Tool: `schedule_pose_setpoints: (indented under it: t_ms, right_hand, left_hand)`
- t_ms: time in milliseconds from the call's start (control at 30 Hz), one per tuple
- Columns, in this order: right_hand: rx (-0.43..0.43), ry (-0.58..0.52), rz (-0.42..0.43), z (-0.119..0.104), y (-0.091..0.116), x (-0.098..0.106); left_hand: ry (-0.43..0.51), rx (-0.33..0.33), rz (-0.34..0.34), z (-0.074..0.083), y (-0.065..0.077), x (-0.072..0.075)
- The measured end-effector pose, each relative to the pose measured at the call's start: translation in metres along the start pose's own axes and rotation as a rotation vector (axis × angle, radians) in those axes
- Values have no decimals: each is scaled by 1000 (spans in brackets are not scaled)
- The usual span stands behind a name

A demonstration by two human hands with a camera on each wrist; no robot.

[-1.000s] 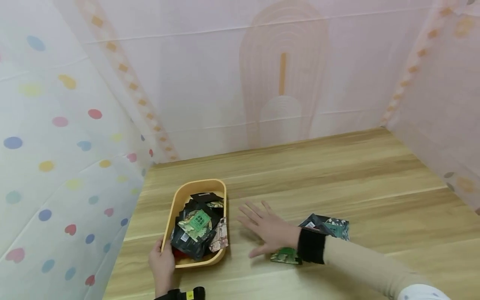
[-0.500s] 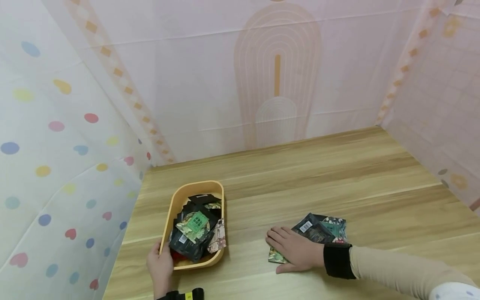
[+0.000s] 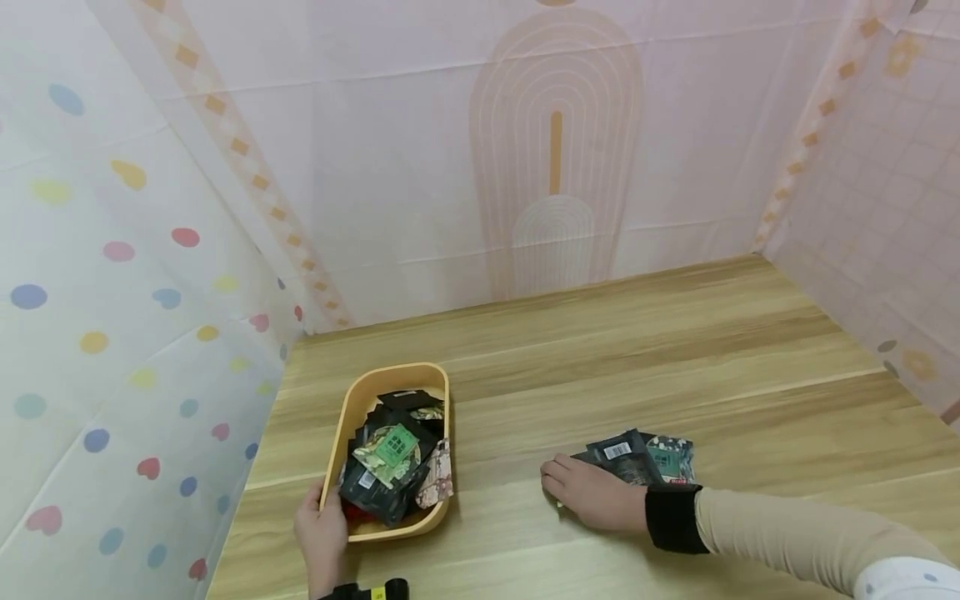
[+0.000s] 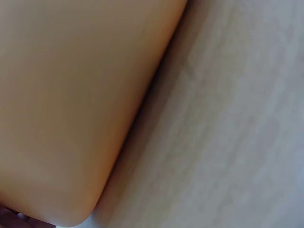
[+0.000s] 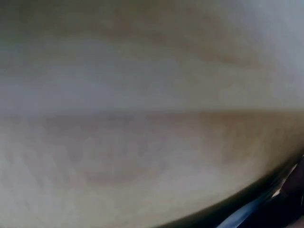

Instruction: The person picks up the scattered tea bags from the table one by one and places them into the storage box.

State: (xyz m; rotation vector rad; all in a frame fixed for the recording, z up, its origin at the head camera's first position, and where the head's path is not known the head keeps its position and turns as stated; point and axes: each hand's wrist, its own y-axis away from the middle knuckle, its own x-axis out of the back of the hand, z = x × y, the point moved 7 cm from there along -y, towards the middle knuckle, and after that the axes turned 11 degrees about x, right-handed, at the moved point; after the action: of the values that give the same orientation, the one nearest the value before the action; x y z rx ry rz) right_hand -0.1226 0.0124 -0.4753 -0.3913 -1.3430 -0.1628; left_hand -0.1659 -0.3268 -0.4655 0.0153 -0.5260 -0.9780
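Note:
A yellow-orange plastic basket (image 3: pixel 337 433) stands at the left of the table, filled with small dark printed packets (image 3: pixel 386 467). My left hand (image 3: pixel 321 529) grips its near left rim, thumb over the edge. The basket's smooth outer wall (image 4: pixel 71 104) fills much of the left wrist view. To the right, my right hand (image 3: pixel 596 497) lies low over a small pile of packets (image 3: pixel 630 454), its fingers curled at the edge of a packet that is mostly hidden beneath it. A teal-labelled packet (image 3: pixel 671 457) shows at the pile's right.
The wood-grain table (image 3: pixel 525 375) extends back to a pale printed cloth wall (image 3: pixel 420 183). A dotted cloth (image 3: pixel 135 375) borders the left side, and another cloth (image 3: pixel 862 250) the right. One pale pink-patterned packet (image 3: pixel 437 479) leans over the basket's right rim.
My right hand has moved right and down from beside the basket onto the pile, and its spread fingers have curled in at a packet. My left hand stays on the basket.

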Motion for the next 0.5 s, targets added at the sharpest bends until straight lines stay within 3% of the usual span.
schedule_pose_setpoints:
  t_ms: [133, 333, 500]
  right_hand:
    - [-18, -43, 82, 9, -3, 5]
    - [-8, 111, 138, 16, -17, 21]
    - [24, 124, 162, 21, -45, 41]
  left_hand:
    - [1, -7, 8, -1, 1, 0]
    - [-9, -11, -2, 0, 3, 0]
    - [-29, 21, -8, 1, 3, 0]
